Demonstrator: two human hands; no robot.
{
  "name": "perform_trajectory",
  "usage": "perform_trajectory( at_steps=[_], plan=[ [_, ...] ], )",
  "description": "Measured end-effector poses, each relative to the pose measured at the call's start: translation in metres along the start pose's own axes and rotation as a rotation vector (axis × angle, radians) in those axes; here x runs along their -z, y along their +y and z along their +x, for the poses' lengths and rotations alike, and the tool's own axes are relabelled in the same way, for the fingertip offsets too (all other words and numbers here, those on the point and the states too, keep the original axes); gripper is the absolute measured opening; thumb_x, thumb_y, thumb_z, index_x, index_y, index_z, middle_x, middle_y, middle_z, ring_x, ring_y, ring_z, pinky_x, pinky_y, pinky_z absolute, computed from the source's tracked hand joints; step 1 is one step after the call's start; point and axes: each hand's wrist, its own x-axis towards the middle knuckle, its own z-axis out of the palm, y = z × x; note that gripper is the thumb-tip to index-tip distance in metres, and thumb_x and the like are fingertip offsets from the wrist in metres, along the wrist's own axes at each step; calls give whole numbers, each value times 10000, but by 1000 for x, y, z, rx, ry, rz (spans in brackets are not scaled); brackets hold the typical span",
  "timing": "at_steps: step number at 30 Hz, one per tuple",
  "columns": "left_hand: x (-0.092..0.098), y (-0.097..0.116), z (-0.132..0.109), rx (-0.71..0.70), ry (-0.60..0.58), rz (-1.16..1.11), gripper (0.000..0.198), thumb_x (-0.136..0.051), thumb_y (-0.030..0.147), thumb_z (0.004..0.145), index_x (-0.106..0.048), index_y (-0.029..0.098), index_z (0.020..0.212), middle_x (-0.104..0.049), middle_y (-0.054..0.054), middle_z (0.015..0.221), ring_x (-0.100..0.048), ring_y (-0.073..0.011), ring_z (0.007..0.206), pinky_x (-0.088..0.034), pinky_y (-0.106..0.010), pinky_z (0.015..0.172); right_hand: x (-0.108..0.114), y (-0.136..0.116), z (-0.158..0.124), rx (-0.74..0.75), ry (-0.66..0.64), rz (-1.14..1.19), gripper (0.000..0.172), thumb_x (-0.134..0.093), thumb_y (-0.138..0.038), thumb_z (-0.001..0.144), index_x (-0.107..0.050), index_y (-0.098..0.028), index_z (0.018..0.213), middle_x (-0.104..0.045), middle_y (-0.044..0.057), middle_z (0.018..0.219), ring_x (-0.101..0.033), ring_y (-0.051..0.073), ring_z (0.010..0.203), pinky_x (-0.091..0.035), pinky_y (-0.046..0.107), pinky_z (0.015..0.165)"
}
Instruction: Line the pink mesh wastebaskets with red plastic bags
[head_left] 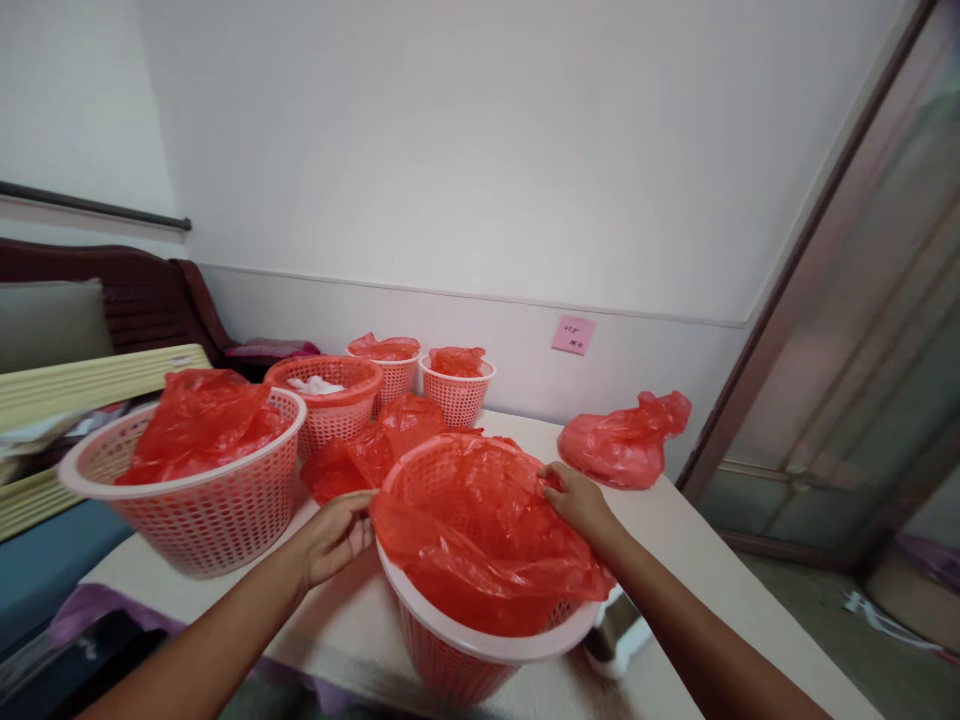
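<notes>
A pink perforated plastic basket [480, 650] stands in front of me on the table. A thin red plastic bag [480, 500] lies inside it, its far edge folded over the rim and its near part loose and bunched below the near rim. My left hand [341, 535] is at the left rim, thumb and fingertips closed on the bag's edge, the other fingers curled. At the right rim, my right hand [577, 500] pinches the bag's edge. Another red plastic bag [375, 450] lies crumpled just behind the basket.
A wide basket [217, 520] with a red bag stands left. Behind are a bag-lined basket [337, 410] holding something white and two small baskets [397, 380]. A tied red bag [626, 440] sits right. A white object [619, 635] lies partly behind my basket.
</notes>
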Motion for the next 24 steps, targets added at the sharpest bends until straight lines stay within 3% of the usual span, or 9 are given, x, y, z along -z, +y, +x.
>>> perform_trajectory(
  at_steps=[2,4,7,10,13,15,20,24],
  plan=[
    [8,-1,-8,-48,24,96,156,-629,226,744,-656,144,874,-716,-116,952,-683,-222,895,-535,-396,919,0,0,0,-15,10,44,236,-497,-172,772,-621,-201,970,-683,56,970,-618,223,914,-410,311,800],
    [16,1,-16,-144,120,236,207,-634,276,748,-623,144,906,-680,-126,977,-657,-264,928,-508,-488,939,0,0,0,-32,15,103,230,-488,-179,759,-629,-208,939,-690,39,916,-625,214,876,-417,305,772],
    [20,9,-30,-384,235,437,256,-605,249,772,-599,180,1019,-605,-103,1127,-550,-281,1127,-362,-527,1084,1,1,-2,-45,5,210,217,-475,-209,741,-635,-212,887,-695,20,843,-635,200,792,-435,297,703],
    [14,17,-46,-741,104,837,440,-498,117,824,-539,247,1243,-530,-62,1327,-409,-226,1306,-252,-464,1162,5,4,-5,-26,1,303,224,-495,-283,727,-647,-208,874,-701,26,839,-640,211,776,-458,315,692],
    [6,19,-56,-1026,-60,1282,606,-379,28,860,-345,274,1413,-486,-63,1415,-371,-191,1344,-294,-457,1140,9,9,-9,0,35,380,300,-508,-364,715,-655,-193,914,-709,62,935,-651,235,865,-487,351,778],
    [3,18,-58,-1081,-106,1389,603,-382,25,873,-302,251,1426,-511,-79,1389,-407,-191,1313,-336,-448,1117,13,14,-14,7,73,420,370,-514,-421,713,-649,-176,954,-703,94,991,-650,254,926,-495,377,830],
    [1,17,-58,-1099,-96,1458,443,-420,64,885,-422,197,1307,-581,-106,1165,-528,-234,1094,-467,-473,960,23,17,-47,30,216,448,440,-526,-476,740,-612,-157,1030,-656,137,1074,-626,270,971,-500,424,866],
    [-2,22,-61,-1080,-137,1440,372,-426,65,869,-495,201,1209,-558,-81,1007,-537,-229,921,-507,-429,783,36,4,-93,327,228,326,244,-502,-393,893,-626,-218,1010,-642,72,1014,-604,218,964,-500,368,842]
  ],
)
